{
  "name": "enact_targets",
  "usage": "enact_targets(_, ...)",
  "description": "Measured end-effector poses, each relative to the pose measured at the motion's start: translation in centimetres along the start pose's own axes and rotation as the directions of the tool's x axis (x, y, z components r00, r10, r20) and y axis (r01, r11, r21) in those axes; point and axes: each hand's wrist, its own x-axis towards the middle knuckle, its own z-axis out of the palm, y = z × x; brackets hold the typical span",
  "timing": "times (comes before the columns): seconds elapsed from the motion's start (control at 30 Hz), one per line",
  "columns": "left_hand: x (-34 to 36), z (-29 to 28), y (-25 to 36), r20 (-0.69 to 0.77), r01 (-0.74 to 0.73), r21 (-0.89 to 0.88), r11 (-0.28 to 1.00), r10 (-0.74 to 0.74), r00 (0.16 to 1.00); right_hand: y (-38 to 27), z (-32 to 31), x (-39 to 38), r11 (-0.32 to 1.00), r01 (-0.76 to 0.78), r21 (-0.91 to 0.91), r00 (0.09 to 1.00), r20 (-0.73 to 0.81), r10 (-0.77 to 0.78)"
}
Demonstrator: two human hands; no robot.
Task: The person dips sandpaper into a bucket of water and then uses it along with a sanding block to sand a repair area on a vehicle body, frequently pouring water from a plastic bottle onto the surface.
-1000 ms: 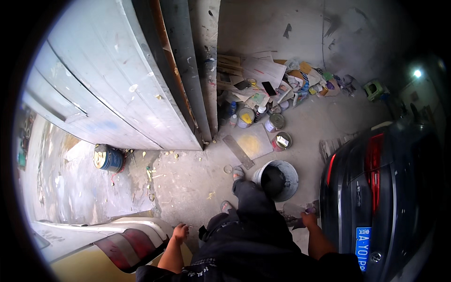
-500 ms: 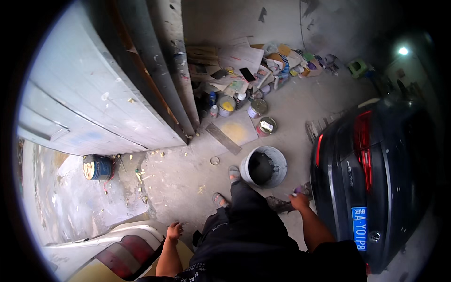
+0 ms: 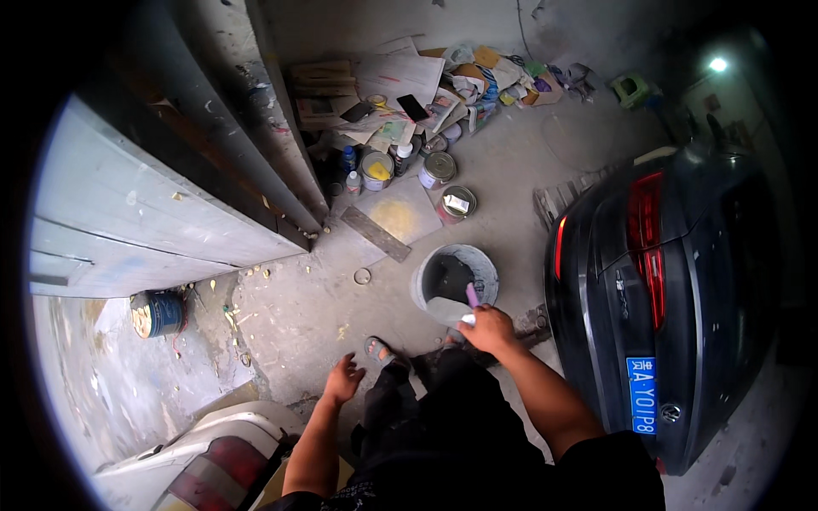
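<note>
From where I stand, the right hand (image 3: 492,330) grasps a purple strip (image 3: 473,295) above the near rim of the grey bucket (image 3: 484,268) on the floor (image 3: 298,328); a slack grip could drop it into the dark contents (image 3: 446,274). The left hand (image 3: 343,380), fingers loosely parted and seemingly bare, steadies nothing, so bumping that rim might tip the bucket.

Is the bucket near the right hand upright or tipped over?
Upright: the bucket stands on the floor, its round open mouth facing up.
</note>
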Motion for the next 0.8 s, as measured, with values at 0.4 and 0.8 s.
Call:
enact_targets(0.4, 9.3, 10.1, 13.6, -0.138, -0.560, 0.405, 0.723, 0.654, 0.744, 0.0, 2.1, 5.5, 0.852, 0.482, 0.203, 0.876, -0.101, -0.471)
enact_targets(0.8, 19.7, 22.1, -4.9, -0.556, 0.046, 0.145, 0.988, 0.043, 0.830, 14.1, 12.8, 23.1, 0.238, -0.035, 0.971, 0.954, 0.103, -0.282)
